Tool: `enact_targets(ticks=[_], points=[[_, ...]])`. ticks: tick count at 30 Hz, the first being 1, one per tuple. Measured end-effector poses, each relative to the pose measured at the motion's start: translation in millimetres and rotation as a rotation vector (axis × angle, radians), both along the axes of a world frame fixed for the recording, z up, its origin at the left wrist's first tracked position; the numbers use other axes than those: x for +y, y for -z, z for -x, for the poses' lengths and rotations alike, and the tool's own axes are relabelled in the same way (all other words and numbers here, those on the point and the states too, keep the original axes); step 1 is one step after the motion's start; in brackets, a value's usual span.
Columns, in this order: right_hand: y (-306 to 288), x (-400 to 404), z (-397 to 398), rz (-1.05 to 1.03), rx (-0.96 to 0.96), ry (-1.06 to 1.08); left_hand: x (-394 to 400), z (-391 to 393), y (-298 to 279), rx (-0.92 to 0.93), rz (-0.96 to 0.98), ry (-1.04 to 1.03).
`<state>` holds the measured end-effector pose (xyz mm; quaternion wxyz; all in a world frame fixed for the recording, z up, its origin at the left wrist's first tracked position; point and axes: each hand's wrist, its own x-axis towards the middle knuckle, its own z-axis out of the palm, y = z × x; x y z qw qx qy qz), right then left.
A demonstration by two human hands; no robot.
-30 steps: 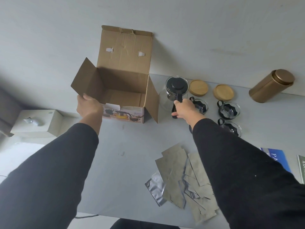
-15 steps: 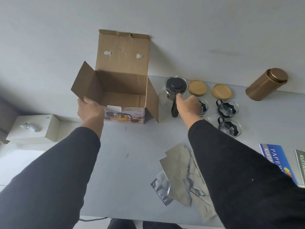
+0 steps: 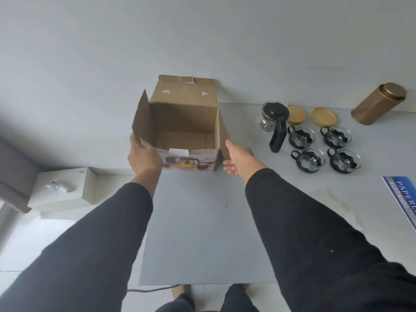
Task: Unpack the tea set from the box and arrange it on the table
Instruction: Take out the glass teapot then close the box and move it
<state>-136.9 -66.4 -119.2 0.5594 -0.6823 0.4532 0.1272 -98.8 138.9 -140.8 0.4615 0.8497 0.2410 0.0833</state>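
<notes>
Left hand [image 3: 144,157] grips box [image 3: 184,122]; right hand [image 3: 239,161] open beside it, teapot [image 3: 275,115] near

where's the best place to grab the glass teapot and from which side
Take the glass teapot by its black handle, coming from the near side. The handle juts toward the person, clear of the body, with open table between it and the right hand. The nearest glass cup sits close on its right, so close the grip carefully.
</notes>
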Motion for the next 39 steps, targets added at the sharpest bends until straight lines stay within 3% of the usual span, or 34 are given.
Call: enact_targets(ticks=[4,9,14,19,24,28,34,39], points=[[-4,26,-2,-0.103,-0.072,0.173,17,-2,0,-0.018,-0.006,0.149],[4,29,-19,0.107,-0.225,0.239,32,-12,5,-0.072,-0.018,0.285],[-36,54,-9,0.279,-0.323,0.365,41,-14,6,-0.088,0.017,0.427],[-47,73,-6,0.440,-0.437,0.209,47,-10,7,-0.125,0.070,0.603],[-36,72,-17,0.548,-0.297,-0.074,45,-10,9,-0.058,0.135,0.602],[-36,60,-37,0.654,-0.276,-0.146,43,-22,-2,-0.057,0.246,0.493],[-46,41,-76,0.464,-0.206,-0.154,42,-75,-17,0.069,0.519,0.235],[-43,33,-114,0.346,-0.183,-0.153,32,-121,-22,0.222,0.450,0.301]])
